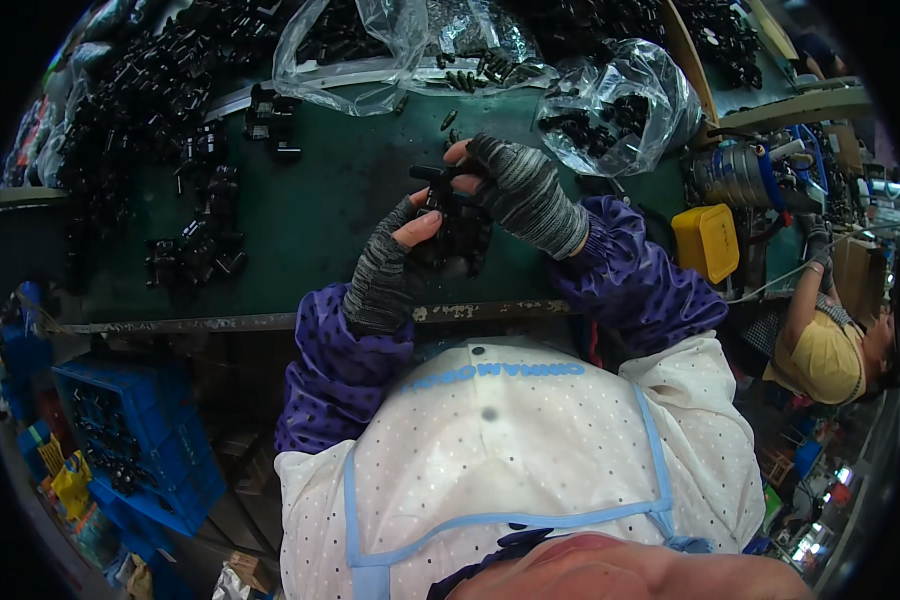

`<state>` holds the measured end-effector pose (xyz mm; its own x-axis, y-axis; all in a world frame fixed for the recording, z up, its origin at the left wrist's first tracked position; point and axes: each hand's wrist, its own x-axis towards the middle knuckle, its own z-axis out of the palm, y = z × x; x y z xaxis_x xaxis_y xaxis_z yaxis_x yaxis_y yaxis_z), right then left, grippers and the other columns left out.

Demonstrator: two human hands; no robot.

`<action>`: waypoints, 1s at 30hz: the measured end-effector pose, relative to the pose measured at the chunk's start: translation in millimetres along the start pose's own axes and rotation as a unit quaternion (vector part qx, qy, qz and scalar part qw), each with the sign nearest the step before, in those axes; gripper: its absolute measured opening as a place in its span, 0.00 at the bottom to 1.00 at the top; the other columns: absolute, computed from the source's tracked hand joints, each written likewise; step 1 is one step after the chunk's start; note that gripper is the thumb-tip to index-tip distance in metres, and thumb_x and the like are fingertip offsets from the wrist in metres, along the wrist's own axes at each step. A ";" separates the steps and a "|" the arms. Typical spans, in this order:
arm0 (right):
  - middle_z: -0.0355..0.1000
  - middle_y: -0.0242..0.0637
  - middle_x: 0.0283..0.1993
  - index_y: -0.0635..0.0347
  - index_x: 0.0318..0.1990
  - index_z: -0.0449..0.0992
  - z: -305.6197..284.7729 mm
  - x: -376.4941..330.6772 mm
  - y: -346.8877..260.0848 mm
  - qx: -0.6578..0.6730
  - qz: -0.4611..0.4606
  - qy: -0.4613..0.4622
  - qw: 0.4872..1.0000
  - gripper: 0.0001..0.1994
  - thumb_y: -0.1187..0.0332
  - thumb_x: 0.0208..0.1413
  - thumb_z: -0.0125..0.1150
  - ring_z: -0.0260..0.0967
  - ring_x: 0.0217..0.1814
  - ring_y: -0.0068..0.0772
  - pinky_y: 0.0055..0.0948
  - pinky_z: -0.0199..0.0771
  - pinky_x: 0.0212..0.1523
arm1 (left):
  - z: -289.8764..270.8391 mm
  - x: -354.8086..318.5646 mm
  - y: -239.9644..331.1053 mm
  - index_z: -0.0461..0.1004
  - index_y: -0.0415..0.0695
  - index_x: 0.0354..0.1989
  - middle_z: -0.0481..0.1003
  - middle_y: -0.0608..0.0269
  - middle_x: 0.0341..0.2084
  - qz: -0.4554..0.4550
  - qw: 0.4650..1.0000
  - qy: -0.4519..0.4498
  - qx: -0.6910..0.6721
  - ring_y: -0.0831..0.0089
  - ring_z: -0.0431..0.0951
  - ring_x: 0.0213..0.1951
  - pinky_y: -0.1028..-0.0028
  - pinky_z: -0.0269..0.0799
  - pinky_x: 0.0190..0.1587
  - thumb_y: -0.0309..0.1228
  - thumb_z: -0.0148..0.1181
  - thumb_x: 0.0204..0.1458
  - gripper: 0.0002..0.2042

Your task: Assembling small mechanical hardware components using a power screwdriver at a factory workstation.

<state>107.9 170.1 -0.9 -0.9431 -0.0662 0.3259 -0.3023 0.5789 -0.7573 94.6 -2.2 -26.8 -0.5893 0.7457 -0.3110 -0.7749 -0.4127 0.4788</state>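
Note:
Both my hands wear grey knitted fingerless gloves and meet over the green worktable (pixel 340 190). Between them is a black plastic part (pixel 460 225) with a short bar-like piece sticking out at its upper left. My left hand (pixel 395 245) grips it from the lower left, thumb and fingertips pressed to its side. My right hand (pixel 515 185) pinches its upper end from the right. The part's finer shape is lost in the dark, and some fingers are hidden behind it. Just beyond my right fingertips lie a few small dark pieces (pixel 449 120).
Heaps of black parts (pixel 130 130) cover the table's left and back. Clear plastic bags (pixel 620 110) with black parts lie at the back. A yellow container (pixel 705 243) stands at right near a metal cylinder (pixel 735 177). Blue crates (pixel 150 420) are below left; another person (pixel 820 350) sits at far right.

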 end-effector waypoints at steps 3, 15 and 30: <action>0.70 0.41 0.27 0.57 0.38 0.70 -2.5 3.7 -7.3 0.028 0.087 -0.022 0.996 0.13 0.73 0.41 0.60 0.70 0.30 0.38 0.30 0.69 0.28 | -2.8 1.2 -0.5 0.61 0.40 0.48 0.69 0.57 0.40 -0.004 1.000 -0.023 -0.016 0.67 0.71 0.42 0.69 0.69 0.45 0.29 0.50 0.46 0.18; 0.71 0.38 0.25 0.59 0.32 0.72 0.4 -3.8 -1.0 -0.085 -0.104 0.003 0.991 0.08 0.74 0.42 0.61 0.70 0.26 0.35 0.27 0.69 0.26 | -12.5 1.8 -8.3 0.59 0.40 0.49 0.67 0.55 0.42 0.037 0.999 0.006 0.034 0.65 0.70 0.44 0.68 0.68 0.47 0.28 0.49 0.47 0.19; 0.68 0.42 0.32 0.61 0.44 0.65 -28.7 -9.5 21.4 0.081 0.067 -0.177 0.979 0.21 0.61 0.44 0.61 0.67 0.38 0.34 0.30 0.65 0.40 | 15.7 14.3 -0.6 0.58 0.41 0.51 0.68 0.56 0.42 0.044 0.997 -0.016 0.065 0.66 0.71 0.41 0.69 0.68 0.44 0.33 0.48 0.48 0.21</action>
<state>114.4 206.4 -3.9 -0.9561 -0.2923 0.0228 -0.1636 0.4674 -0.8688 90.2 17.0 -18.7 -0.6450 0.7261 -0.2382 -0.6829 -0.4078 0.6061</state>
